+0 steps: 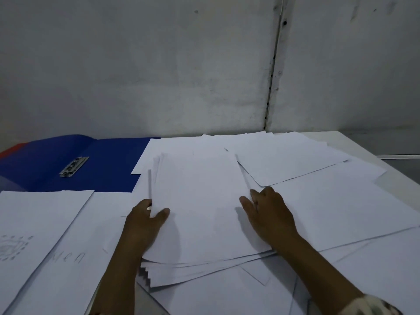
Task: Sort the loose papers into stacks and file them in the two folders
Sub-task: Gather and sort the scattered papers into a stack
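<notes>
Nearest the camera: patterned cuff of a sleeve [372,304] on the right forearm, low right corner. Loose white sheets [227,296] lie overlapped under both forearms, covering the near part of the white table [363,142].

Low left: a white sheet with a faint dotted drawing [34,226], angled, lying on top of a second white sheet with handwritten letters [77,258]; the lettering is too faint to read with confidence.

Centre: a thick stack of white paper sheets [202,208], near edges fanned unevenly at the lower left corner. Left hand [143,221] grips the stack's left edge, thumb curled over the top sheet, fingers hidden beneath. Right hand [270,212] is against the stack's right edge, thumb lying on the top sheet; the fingers seem tucked at or under the edge, and whether they pinch it I cannot tell.

Right of the stack: more large white sheets spread out, with a smaller overlapped pile of white sheets [288,160] further back, tilted.

Far left: an open blue plastic folder [109,164] lying flat, its metal spring clip [73,167] exposed. A white sheet overlaps its right side. A red edge [13,148] shows beyond the folder's far left corner; what it belongs to is unclear.

Behind: a scuffed grey-white wall [159,64] with a vertical seam
</notes>
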### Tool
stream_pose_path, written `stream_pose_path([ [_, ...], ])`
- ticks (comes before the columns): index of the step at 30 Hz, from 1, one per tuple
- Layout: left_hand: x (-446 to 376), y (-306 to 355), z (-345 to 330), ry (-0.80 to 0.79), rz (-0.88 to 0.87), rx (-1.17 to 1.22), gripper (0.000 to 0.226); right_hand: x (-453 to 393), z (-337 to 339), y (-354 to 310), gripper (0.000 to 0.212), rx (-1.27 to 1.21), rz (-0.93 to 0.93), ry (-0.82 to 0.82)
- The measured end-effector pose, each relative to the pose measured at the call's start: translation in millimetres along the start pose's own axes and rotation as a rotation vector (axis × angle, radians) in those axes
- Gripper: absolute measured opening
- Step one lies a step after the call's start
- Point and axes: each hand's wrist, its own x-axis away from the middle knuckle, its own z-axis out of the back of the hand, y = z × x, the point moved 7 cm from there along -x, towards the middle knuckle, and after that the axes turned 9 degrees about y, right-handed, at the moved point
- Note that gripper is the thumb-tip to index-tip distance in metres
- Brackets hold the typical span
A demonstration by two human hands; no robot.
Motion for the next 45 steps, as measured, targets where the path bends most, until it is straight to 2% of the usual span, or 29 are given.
stream_pose_path([
  [4, 1.7, 3.7, -0.1, 0.021, -0.041, -0.012, 0.037, -15.3, 10.4, 33.1, 0.051, 0.057, -0.141, 0.062],
  [9, 2.6, 8.0, 0.2, 0.046, -0.098, -0.055, 0.038, -26.1, 1.2, 47.7, 0.069, 0.058, -0.186, -0.038],
  [15, 0.7, 4.8, -1.4, 0.031, -0.087, -0.041, 0.039, -48.1, -13.1, 48.9, 0.074, -0.007, -0.237, -0.090],
  [19, 1.0, 5.7, -1.7, 0.032, -0.101, -0.018, 0.036, -60.7, -15.3, 55.1, 0.071, -0.107, -0.332, -0.107],
  [21, 0.2, 5.4, 0.3, 0.037, -0.104, -0.019, 0.037, -65.6, -11.2, 56.4, 0.063, -0.157, -0.338, -0.022],
  [22, -0.5, 5.0, 1.5, 0.041, -0.099, -0.026, 0.037, -66.0, -6.3, 58.0, 0.057, -0.265, -0.347, 0.086],
  [25, -2.1, 2.6, 7.1, 0.056, -0.066, -0.062, 0.038, -50.5, 14.1, 71.3, 0.036, -0.773, -0.452, 0.478],
  [26, -2.6, 2.0, 8.1, 0.058, -0.059, -0.071, 0.038, -44.3, 19.3, 79.1, 0.031, -0.870, -0.502, 0.562],
  [28, -2.7, 0.9, 8.2, 0.052, -0.048, -0.091, 0.038, -36.8, 24.0, 95.0, 0.021, -0.953, -0.615, 0.624],
  [31, -1.8, -0.5, 7.6, 0.035, -0.037, -0.088, 0.039, -32.5, 21.4, 108.1, 0.031, -1.098, -0.749, 0.576],
  [35, -1.1, -0.2, 7.6, 0.026, -0.032, -0.086, 0.039, -23.7, 27.4, 106.1, 0.047, -1.080, -0.743, 0.431],
  [39, -0.7, 0.2, 7.1, 0.025, -0.035, -0.093, 0.040, -13.6, 39.2, 100.8, 0.041, -1.131, -0.704, 0.374],
  [45, 1.7, 1.0, 5.5, 0.011, -0.024, -0.072, 0.043, 2.6, 44.6, 100.9, 0.036, -1.441, -0.785, 0.383],
])
